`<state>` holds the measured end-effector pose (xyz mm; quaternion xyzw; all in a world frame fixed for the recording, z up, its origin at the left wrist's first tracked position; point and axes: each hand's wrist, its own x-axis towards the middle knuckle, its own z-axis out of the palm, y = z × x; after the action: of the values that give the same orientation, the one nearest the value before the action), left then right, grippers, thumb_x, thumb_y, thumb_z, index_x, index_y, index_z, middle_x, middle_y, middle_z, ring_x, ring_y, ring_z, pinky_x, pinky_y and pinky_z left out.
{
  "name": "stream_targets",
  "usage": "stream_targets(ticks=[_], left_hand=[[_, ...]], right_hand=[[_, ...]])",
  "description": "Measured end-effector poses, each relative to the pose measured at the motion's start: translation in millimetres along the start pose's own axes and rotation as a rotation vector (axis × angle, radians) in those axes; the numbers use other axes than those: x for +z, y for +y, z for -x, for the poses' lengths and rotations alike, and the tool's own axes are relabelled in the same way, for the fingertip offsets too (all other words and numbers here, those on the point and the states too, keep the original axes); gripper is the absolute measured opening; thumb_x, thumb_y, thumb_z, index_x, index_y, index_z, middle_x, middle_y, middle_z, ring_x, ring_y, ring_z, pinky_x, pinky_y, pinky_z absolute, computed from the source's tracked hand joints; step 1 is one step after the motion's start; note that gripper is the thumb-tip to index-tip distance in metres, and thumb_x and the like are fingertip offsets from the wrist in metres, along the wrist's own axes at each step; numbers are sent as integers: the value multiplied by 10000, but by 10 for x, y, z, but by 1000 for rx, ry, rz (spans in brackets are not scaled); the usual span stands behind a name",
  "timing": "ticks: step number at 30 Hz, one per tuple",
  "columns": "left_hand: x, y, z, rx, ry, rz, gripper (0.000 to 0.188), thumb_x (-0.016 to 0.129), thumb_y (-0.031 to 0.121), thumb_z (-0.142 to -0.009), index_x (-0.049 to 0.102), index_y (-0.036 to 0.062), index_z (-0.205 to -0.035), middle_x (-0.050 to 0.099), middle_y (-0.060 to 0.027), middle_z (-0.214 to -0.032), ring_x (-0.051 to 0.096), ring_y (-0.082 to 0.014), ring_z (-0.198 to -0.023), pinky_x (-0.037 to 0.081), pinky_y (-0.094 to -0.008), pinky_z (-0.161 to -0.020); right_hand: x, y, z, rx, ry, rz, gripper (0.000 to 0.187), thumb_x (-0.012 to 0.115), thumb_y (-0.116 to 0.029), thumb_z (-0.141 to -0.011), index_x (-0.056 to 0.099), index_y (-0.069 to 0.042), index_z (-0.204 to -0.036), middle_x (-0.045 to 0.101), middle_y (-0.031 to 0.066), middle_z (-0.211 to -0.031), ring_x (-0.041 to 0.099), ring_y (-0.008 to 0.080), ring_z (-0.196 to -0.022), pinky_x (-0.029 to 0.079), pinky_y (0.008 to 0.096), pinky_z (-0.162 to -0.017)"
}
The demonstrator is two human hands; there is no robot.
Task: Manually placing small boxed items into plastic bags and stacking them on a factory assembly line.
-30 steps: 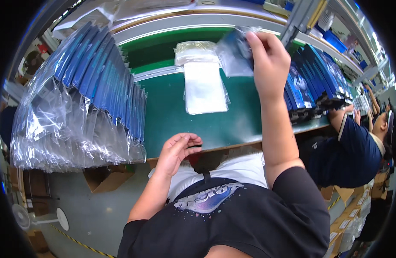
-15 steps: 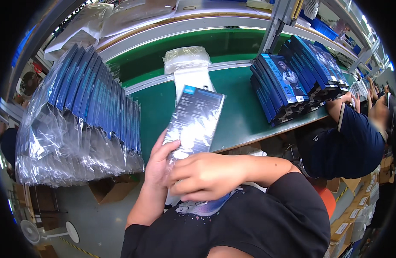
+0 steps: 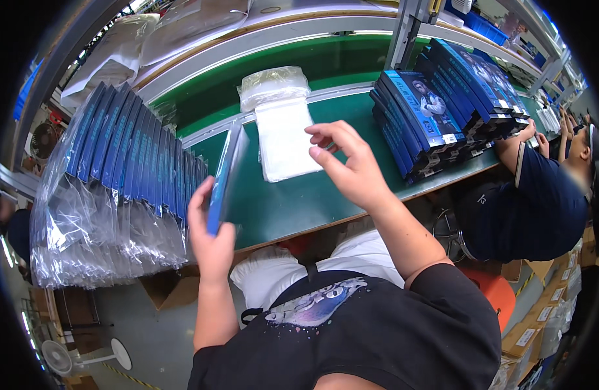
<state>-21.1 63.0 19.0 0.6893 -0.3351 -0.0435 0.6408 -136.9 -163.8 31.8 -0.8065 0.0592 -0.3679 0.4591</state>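
Note:
My left hand (image 3: 210, 244) grips a thin blue box (image 3: 225, 175) by its lower end, held on edge and slightly smeared by motion. Just to its left stands a long row of blue boxes in clear plastic bags (image 3: 127, 149), their loose bag ends hanging toward me. My right hand (image 3: 351, 159) is raised over the green table with fingers apart and nothing in them. It is nearest to a stack of flat clear and white plastic bags (image 3: 286, 140), which lies at the table's middle with a rolled or folded bundle (image 3: 273, 86) at its far end.
At the right of the green table (image 3: 293, 207) are stacks of blue boxes (image 3: 416, 123) with a person pictured on top. Beyond them a co-worker in a dark shirt (image 3: 533, 201) sits. A shelf (image 3: 312, 23) runs along the back. A standing fan (image 3: 85, 354) is at lower left.
My left hand has carried the bagged box left toward the row and turned it on edge. My right hand has let go of it and moved forward and right toward the bag stack.

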Motion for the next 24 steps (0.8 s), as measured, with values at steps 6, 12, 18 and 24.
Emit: stream_targets(ticks=[6,12,18,24], left_hand=[[-127,-415,-28,-139,-544,-1058,868,548,33,-658,183,-54,-1441,103,-297,-1510,37,-429,-1427,49,-478,-1162],[83,-148,-189,153,-546,-1068,714,590,76,-705,374,-40,-1375,226,-277,-1489,158,-419,-1412,133,-481,-1153],[474,-595,-645,448,-538,-838,272,610,21,-757,673,66,-1018,587,-84,-1148,508,-300,-1137,365,-460,-997],[551,-718,-746,470,-482,-700,172,606,-22,-776,663,34,-929,583,-96,-906,571,-296,-893,470,-371,-791]], right_hand=[[-437,-323,-57,-75,-4,60,300,631,-104,-843,613,-8,-1126,589,85,-1053,556,171,-987,444,286,-850],[-1115,-384,-333,-182,394,420,330,669,-240,-840,646,-12,-1077,613,119,-986,596,210,-898,471,306,-771],[-1336,167,-505,213,-24,1239,842,735,-531,-703,521,52,-1271,502,295,-1274,462,413,-1218,363,449,-1033],[-1234,32,-483,412,-81,1174,780,726,-559,-666,545,-186,-1327,512,269,-1269,455,423,-1212,323,487,-1056]])
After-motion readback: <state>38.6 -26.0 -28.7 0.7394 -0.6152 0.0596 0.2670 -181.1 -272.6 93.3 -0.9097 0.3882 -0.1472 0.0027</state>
